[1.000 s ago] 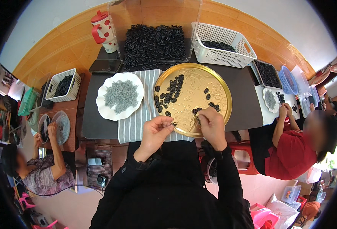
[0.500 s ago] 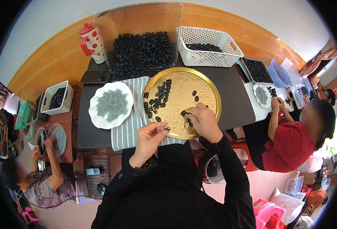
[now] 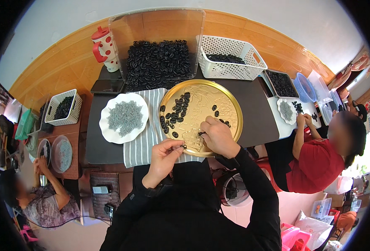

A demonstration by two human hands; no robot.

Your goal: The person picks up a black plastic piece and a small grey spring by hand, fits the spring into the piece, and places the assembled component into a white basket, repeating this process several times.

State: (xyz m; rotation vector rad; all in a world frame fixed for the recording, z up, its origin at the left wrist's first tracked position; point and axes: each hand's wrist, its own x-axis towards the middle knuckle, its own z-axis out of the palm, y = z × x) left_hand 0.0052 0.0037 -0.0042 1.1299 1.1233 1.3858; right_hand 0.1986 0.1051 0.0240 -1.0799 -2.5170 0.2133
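Observation:
Over the near rim of a round gold tray [image 3: 210,88], my left hand [image 3: 163,161] pinches a small dark piece [image 3: 183,147] between thumb and fingertips. Low above the tray, right of centre, my right hand [image 3: 219,137] is closed with a small black part [image 3: 201,134] at its fingertips. Several black oval parts [image 3: 177,109] lie loose on the tray's left side, and a few more sit toward its right. Left of the tray, a white scalloped plate [image 3: 105,113] bears a heap of small grey pieces [image 3: 126,117]. A grey striped cloth [image 3: 140,152] lies under plate and tray.
Behind the tray stand a clear bin [image 3: 158,25] of black parts, a white perforated basket [image 3: 231,73] and a red-lidded tumbler [image 3: 105,48]. A dark phone-like slab [image 3: 107,86] lies nearby. Co-workers sit at left [image 3: 51,196] and right [image 3: 319,159] with similar parts.
My right hand has shifted slightly left over the tray, nearer my left hand, uncovering black parts at the tray's right. My left hand keeps its pinch. The whole view has dipped a little.

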